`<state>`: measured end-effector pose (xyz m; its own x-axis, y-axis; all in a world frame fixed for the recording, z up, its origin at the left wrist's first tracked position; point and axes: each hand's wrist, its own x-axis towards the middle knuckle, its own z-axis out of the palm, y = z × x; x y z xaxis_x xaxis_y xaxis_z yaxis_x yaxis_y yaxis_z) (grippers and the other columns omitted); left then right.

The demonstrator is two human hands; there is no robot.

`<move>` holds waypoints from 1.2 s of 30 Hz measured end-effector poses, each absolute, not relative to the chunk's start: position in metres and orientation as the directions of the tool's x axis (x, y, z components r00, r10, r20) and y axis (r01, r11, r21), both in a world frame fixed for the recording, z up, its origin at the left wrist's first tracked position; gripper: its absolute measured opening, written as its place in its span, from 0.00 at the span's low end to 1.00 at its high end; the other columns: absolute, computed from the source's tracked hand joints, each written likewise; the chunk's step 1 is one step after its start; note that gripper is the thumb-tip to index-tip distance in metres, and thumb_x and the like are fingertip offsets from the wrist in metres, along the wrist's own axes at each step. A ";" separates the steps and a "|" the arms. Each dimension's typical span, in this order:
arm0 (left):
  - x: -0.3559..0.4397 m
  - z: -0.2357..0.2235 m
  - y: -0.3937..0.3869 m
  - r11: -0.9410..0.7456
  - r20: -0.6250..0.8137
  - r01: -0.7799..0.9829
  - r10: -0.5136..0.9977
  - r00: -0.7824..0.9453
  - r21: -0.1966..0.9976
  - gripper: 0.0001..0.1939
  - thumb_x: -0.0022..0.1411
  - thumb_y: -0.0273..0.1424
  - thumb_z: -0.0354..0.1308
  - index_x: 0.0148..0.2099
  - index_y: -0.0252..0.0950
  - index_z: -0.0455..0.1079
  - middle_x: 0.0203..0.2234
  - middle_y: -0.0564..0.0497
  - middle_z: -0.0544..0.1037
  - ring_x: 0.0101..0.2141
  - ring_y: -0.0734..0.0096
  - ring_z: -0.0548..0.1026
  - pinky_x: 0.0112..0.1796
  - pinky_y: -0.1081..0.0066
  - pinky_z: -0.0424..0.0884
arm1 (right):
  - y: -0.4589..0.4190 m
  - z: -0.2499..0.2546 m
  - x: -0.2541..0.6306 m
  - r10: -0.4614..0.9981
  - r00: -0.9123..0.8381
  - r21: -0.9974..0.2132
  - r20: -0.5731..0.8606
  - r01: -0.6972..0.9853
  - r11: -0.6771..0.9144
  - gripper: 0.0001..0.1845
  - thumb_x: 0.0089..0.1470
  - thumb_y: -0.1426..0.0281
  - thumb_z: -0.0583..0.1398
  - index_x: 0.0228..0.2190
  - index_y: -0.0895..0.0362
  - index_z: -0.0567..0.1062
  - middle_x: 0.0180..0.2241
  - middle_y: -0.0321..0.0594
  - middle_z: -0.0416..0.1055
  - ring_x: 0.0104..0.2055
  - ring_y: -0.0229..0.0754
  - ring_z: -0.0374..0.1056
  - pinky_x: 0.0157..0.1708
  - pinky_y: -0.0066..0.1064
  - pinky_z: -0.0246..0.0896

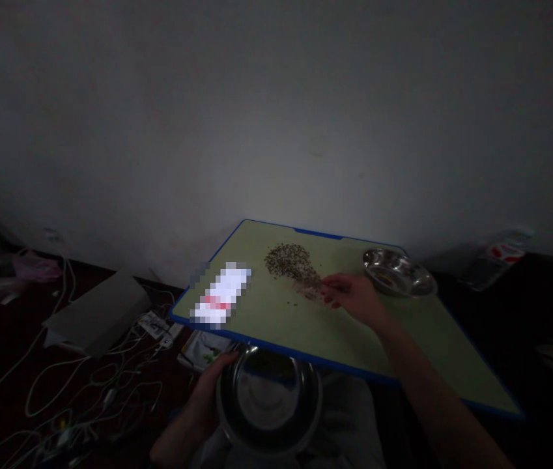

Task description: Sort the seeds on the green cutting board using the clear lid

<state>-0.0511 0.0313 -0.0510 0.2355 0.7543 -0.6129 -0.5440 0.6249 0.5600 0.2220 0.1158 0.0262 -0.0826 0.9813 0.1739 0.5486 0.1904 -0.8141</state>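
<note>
On the pale green tabletop (pixel 266 312) lies a spread pile of small dark grains (pixel 286 259), perhaps seeds. My right hand (pixel 349 294) reaches to the near right side of the pile. Its fingers are pinched on a see-through, pinkish piece (pixel 309 288), blurred, which touches the grains; its kind is unclear. Below the table's front edge, my left hand (pixel 212 384) grips the left rim of a shiny metal bowl (pixel 269 397) over my lap. Its thumb lies along the rim and its other fingers are hidden. No contents can be made out in that bowl.
A second metal bowl (pixel 398 272) stands at the table's back right. A lit, pixelated phone-like screen (pixel 222 296) lies at the left. Tangled white cables (pixel 110 391) and a grey box (pixel 98 316) are on the floor to the left. A wall (pixel 276 130) rises behind.
</note>
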 end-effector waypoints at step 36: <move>-0.046 -0.047 0.028 0.645 -0.633 -0.486 0.743 0.218 0.590 0.09 0.49 0.32 0.55 0.26 0.31 0.73 0.20 0.48 0.79 0.25 0.64 0.75 0.34 0.66 0.67 | 0.110 0.038 0.214 0.907 -0.202 -0.385 0.370 0.855 0.347 0.13 0.49 0.67 0.55 0.35 0.51 0.77 0.32 0.37 0.76 0.26 0.39 0.70 0.26 0.28 0.62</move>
<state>-0.0464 0.0276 -0.0474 0.2182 0.7427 -0.6330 -0.4856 0.6453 0.5897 0.2142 0.1096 0.0384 -0.2016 0.9067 0.3704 0.8550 0.3474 -0.3850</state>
